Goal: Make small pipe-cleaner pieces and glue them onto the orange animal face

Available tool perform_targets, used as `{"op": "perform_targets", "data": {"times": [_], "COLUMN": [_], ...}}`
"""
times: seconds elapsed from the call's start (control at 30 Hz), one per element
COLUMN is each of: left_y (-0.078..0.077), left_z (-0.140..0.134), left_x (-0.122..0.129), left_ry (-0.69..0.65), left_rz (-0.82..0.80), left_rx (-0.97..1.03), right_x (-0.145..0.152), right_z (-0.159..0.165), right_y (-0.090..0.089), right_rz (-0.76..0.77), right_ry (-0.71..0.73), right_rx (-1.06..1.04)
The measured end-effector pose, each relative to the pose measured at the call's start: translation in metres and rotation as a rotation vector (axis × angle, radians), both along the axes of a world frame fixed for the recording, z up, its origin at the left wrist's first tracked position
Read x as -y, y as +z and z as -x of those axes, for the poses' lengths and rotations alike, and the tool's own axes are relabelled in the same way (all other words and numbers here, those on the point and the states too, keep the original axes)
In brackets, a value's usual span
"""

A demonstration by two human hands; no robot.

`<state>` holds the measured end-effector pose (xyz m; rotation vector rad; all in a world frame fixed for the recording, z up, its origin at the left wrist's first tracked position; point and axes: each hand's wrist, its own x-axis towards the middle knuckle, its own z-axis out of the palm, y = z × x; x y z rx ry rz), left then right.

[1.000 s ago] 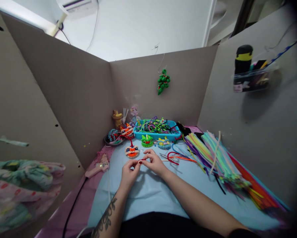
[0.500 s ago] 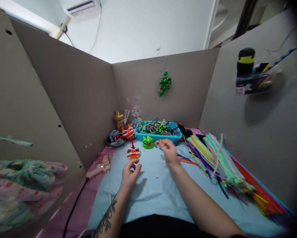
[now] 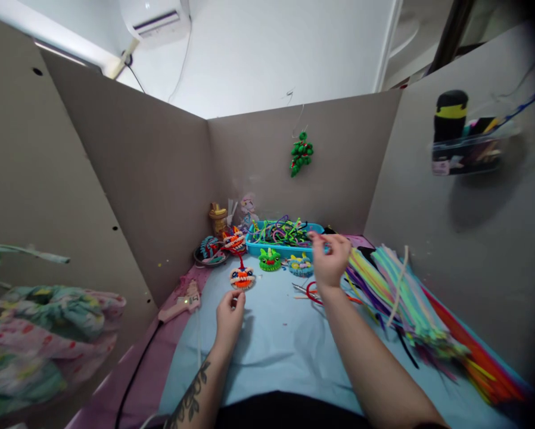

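My left hand [image 3: 230,317] hovers low over the blue table cover, its fingertips curled in toward the thumb. What it holds, if anything, is too small to see. Just beyond it sits an orange and white lion-head piece [image 3: 242,278] of fuzzy stems. My right hand [image 3: 332,259] is raised at the right end of the blue tray [image 3: 258,250], fingers bent toward the thumb; any small thing in them cannot be made out. Below its wrist lie red-handled scissors [image 3: 311,292]. A green fuzzy head [image 3: 270,260] and a blue-yellow one [image 3: 300,266] stand before the tray.
Bundles of coloured pipe cleaners [image 3: 414,304] lie at right. A pink glue gun [image 3: 182,302] with a cord rests at left, near a dark bowl [image 3: 209,256]. Grey panels surround the table; a clear box [image 3: 466,155] hangs on the right one, a green ornament [image 3: 301,155] at the back.
My right hand has moved right and up, uncovering the blue-yellow head and the scissors. My left hand has drawn slightly lower, its fingertips closing toward the thumb. The view has shifted a little.
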<state>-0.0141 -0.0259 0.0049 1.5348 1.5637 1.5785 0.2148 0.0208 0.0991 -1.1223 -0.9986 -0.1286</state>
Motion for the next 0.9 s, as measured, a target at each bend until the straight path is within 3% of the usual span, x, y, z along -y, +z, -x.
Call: {"op": "perform_targets", "data": {"times": [0.07, 0.1, 0.17, 0.3, 0.33, 0.4, 0.5, 0.57, 0.6, 0.67, 0.77, 0.8, 0.9], "left_y": [0.002, 0.002, 0.002, -0.001, -0.002, -0.001, 0.0, 0.002, 0.002, 0.003, 0.003, 0.003, 0.003], "left_z": [-0.002, -0.002, -0.001, 0.004, 0.005, 0.004, 0.001, -0.002, -0.003, -0.005, -0.007, -0.008, -0.011], "left_x": [0.0, 0.0, 0.001, 0.0, -0.001, -0.002, -0.003, -0.002, -0.002, -0.001, 0.002, 0.003, 0.003], "left_ry": [0.017, 0.024, 0.027, 0.019, 0.019, 0.029, 0.037, 0.009, -0.014, -0.067, -0.19, -0.243, -0.376], "left_rz": [-0.025, -0.035, -0.045, -0.039, -0.032, -0.012, -0.008, -0.023, -0.023, -0.006, 0.001, -0.005, -0.005], "left_rx": [-0.016, -0.026, -0.042, -0.02, -0.015, -0.021, -0.042, -0.039, -0.032, -0.008, 0.046, 0.06, 0.093], "right_x": [-0.014, -0.01, 0.015, 0.069, 0.069, 0.049, -0.002, -0.022, -0.024, -0.012, 0.022, 0.031, 0.038], "right_z": [-0.011, -0.006, 0.018, 0.062, 0.061, 0.046, 0.013, 0.003, 0.005, 0.02, 0.05, 0.057, 0.067], "right_y": [0.005, 0.002, -0.015, -0.046, -0.047, -0.037, -0.019, -0.016, -0.019, -0.028, -0.041, -0.044, -0.051], "right_rz": [0.044, 0.064, 0.075, 0.063, 0.08, 0.124, 0.174, 0.229, 0.26, 0.258, 0.209, 0.216, 0.346], "right_ry": [-0.151, -0.092, 0.23, 1.066, 1.114, 0.897, 0.417, 0.292, 0.309, 0.463, 0.792, 0.852, 0.888], "right_rx": [-0.277, -0.264, -0.011, 0.75, 0.792, 0.546, -0.155, -0.495, -0.554, -0.364, 0.282, 0.404, 0.408]}}
